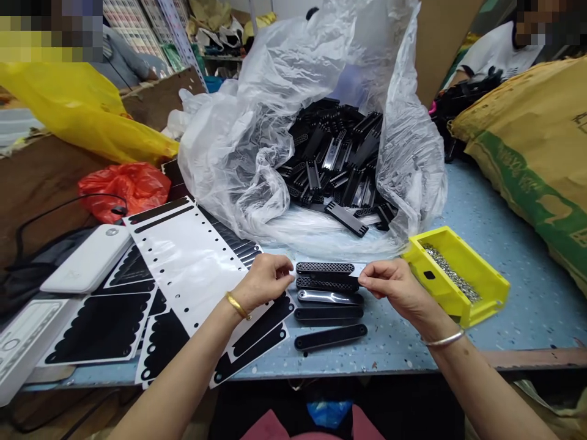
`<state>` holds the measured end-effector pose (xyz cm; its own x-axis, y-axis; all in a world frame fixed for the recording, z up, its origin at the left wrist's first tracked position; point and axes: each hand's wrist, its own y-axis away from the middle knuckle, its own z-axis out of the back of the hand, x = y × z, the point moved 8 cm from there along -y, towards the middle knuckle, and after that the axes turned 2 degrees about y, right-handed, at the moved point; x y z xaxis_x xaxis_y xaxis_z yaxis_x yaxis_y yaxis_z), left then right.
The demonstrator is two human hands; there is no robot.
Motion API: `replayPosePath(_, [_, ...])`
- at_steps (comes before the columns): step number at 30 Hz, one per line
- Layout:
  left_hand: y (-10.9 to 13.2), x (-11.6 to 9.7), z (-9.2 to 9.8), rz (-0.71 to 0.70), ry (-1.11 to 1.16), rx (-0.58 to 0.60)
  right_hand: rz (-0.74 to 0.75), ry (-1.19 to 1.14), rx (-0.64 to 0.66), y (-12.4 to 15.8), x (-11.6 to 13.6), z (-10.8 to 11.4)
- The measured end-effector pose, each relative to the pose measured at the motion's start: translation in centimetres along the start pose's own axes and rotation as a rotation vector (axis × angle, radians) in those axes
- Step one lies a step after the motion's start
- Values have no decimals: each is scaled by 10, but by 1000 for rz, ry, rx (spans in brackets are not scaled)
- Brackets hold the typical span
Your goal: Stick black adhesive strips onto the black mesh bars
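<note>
Item: black perforated plastic grille strip (324,267), long axis left-right on speckled blue desk (513,305). Right hand (389,284): fingers (365,278) pinched its right end. Left hand (265,281): fingers (288,267) closed narrow at its left end, grip unclear.

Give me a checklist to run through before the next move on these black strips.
1. Right hand pinching the right end of the top strip: ok.
2. Left hand gripping the strip's left end: cannot tell, the fingers hide the contact.
3. Row of strips lying flat on the table: ok, five side by side.
4. White sheet kept off the row: ok, it lies to the left.
5. Yellow bin upright, with its metal parts inside: ok, it sits right of the row.
</note>
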<state>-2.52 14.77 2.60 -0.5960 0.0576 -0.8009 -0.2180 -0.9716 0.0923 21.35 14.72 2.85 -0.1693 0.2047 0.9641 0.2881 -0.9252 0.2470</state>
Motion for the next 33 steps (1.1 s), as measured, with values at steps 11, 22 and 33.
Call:
replayPosePath(11, [8, 19, -31, 209, 539, 158, -86, 90, 41, -1, 3, -23])
replayPosePath(22, [9, 18, -29, 212, 611, 165, -112, 111, 63, -7, 2, -31])
replayPosePath(33, [7, 20, -30, 256, 578, 143, -131, 154, 46, -8, 0, -28])
